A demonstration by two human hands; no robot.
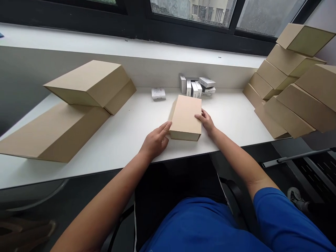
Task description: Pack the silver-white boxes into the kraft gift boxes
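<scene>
A closed brown cardboard box (186, 113) lies on the white table in front of me, between my two hands. My left hand (156, 140) rests at its near left corner, with the fingers pressed together against the side. On the right edge, my right hand (206, 120) grips the box with its thumb on the lid and the other fingers down the far side, partly hidden. Beyond the box, several small white printed boxes (194, 89) stand and lie in a cluster by the back panel. A single small white box (158, 93) lies flat to their left.
Larger brown boxes (86, 82) are stacked on the table's left. More brown boxes (282, 70) rise in uneven stacks at the right, some reaching the front edge. Behind the table runs a white ledge (157, 52) below a dark window frame. A shoe (295, 196) shows at lower right.
</scene>
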